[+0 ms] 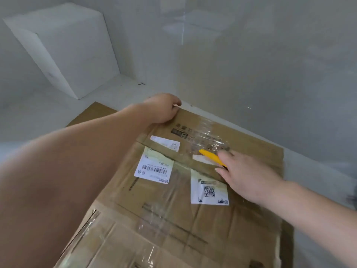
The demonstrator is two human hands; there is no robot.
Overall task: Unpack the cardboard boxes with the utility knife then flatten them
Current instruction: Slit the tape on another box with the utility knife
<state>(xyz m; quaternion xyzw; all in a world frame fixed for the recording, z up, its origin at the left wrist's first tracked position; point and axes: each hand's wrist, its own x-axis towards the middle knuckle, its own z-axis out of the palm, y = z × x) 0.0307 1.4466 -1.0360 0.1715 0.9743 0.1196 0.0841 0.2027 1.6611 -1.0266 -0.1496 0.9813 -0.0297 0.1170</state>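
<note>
Left hand (162, 108) gripping far edge of cardboard box (173, 206). Box lying on floor, brown, creased, glossy with clear tape, white labels stuck on. Right hand (249, 176) grasping yellow utility knife (211, 156), tip resting on taped seam.

The supporting surface is a pale grey floor (38, 111). A taped brown cardboard box (251, 219) rests directly on it. A white block (63, 47) stands on it near the far wall, well apart.

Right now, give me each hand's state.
Left hand: gripping the cardboard box's far edge.
Right hand: holding the yellow utility knife.
</note>
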